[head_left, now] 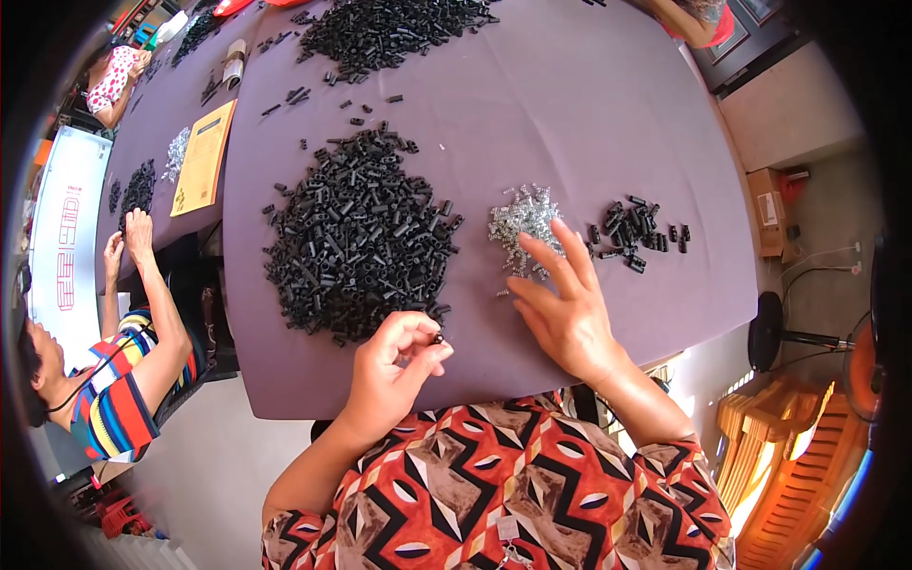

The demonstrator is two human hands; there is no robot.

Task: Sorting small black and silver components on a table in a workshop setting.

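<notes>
My left hand (391, 369) is closed in a pinch at the front of the table, thumb and forefinger gripping a small black tube (437, 338). Just behind it spreads a large heap of short black tubes (366, 228). Over the near edge of a small pile of silvery metal springs (521, 217) reaches my right hand (570, 313). Its fingers are stretched out and apart, with nothing visible between them. To the right of the springs lies a smaller group of black tubes (632, 228).
A brownish-purple cloth (532, 104) covers the table. Another black heap (380, 38) lies at the far side. At the left, a person in a striped top (114, 408) works beside a yellow envelope (203, 157). Orange plastic stools (788, 475) are stacked at the lower right.
</notes>
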